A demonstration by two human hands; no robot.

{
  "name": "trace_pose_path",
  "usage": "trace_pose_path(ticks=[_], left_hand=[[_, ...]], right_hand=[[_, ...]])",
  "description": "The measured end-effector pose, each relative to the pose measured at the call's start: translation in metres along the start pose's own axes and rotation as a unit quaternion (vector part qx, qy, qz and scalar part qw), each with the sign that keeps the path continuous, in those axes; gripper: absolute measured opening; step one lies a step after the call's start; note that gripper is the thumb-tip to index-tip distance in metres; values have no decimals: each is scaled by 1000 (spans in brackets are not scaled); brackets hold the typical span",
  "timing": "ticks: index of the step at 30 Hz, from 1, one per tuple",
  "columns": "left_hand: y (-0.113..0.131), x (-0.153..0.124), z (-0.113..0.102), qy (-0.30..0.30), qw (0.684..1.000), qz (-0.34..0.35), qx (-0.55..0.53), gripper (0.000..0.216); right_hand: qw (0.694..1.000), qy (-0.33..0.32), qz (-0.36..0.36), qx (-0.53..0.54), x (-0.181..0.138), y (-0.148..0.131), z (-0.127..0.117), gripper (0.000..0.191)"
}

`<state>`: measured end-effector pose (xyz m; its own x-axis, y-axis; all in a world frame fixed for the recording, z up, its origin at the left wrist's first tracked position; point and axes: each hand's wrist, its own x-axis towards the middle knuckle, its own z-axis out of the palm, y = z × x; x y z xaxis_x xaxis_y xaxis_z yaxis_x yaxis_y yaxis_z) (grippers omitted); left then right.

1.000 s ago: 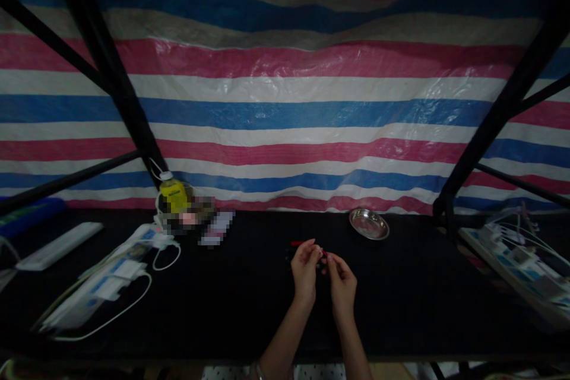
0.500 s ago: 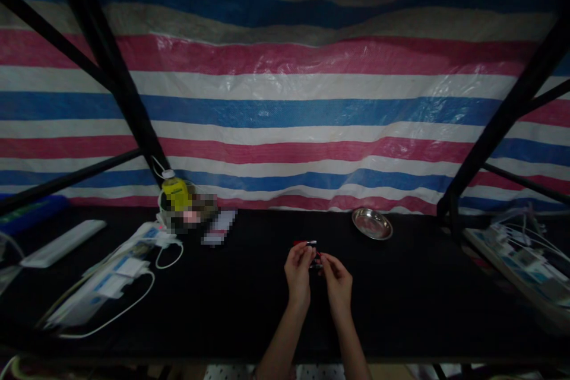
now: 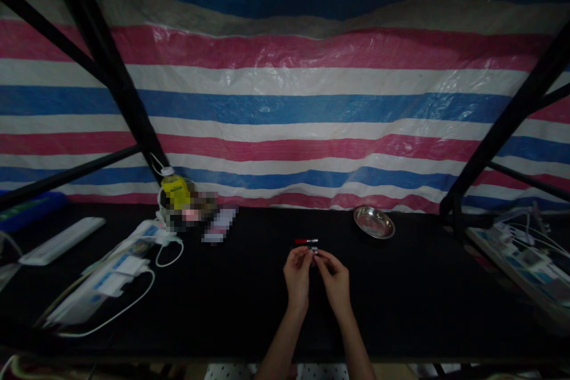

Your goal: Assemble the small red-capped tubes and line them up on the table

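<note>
My left hand and my right hand meet over the black table, fingertips pinched together on a tiny object too small and dark to name. Just beyond the fingertips a small red and silver piece lies on the tabletop, apart from both hands. A shallow steel dish sits farther back to the right.
A yellow-labelled bottle stands at the back left near blurred items. White power strips with cables lie at the left and right. Black frame struts cross a striped tarp behind.
Both hands have drifted slightly nearer to me and closer together. The red and silver piece that was at the fingertips now lies alone on the table beyond them.
</note>
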<state>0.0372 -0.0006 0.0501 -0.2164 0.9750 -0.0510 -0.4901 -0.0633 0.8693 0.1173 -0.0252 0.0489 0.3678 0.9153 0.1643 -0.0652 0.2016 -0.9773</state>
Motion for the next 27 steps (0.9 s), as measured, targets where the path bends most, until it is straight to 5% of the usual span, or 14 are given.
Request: trace_pose_path(ticks=[6,12,16,21,27], left_hand=[[4,12,-7,-47,995,26,86,25],[-1,40,-37,36,940,150,306,20],[-9,51,-48,32,913,108,393,25],[-15,58,-39,7,918,71,389,26],[-13,68,-30,9,925,53,375,23]], right_hand=[[1000,12,9,24,14,12,5,29],[996,82,-2,-20,56,34,-9,33],[994,77,11,-73,80,50,-16,31],[989,74,14,-130,89,59,-9,28],[994,83,28,-67,88,56,3,35]])
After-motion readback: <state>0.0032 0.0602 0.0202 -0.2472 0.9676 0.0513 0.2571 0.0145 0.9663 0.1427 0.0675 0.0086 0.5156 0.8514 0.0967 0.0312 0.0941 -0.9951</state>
